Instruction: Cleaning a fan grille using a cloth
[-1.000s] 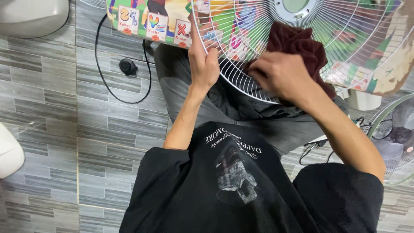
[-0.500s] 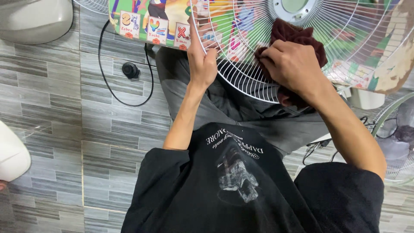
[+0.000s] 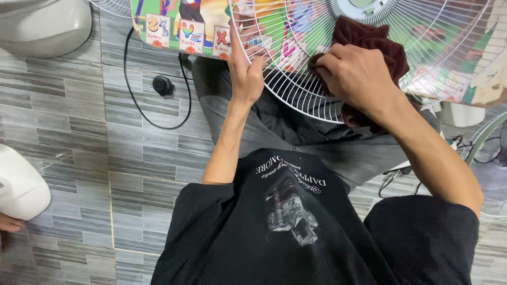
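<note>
My left hand (image 3: 244,71) grips rim of round white wire fan guard (image 3: 296,89), fingers curled over edge wires. My right hand (image 3: 355,74) clenched on crumpled dark maroon cloth (image 3: 377,42), pressing it against guard's wires. Guard rests over my lap, grey trousers (image 3: 274,126) beneath. Colourful picture mat (image 3: 185,24) behind guard. Black cable with plug (image 3: 162,84) on grey tiled floor (image 3: 63,121).

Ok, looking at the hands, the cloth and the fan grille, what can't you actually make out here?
All in the head view:
- Fan grille: its top and right side are cut off by the frame edges.
- Dark red cloth: the right hand covers its middle, so its full shape is hidden.
- Left hand: it grips the grille's rim; the fingertips behind the wires are unclear.
- Second fan: cut off by the right edge.
</note>
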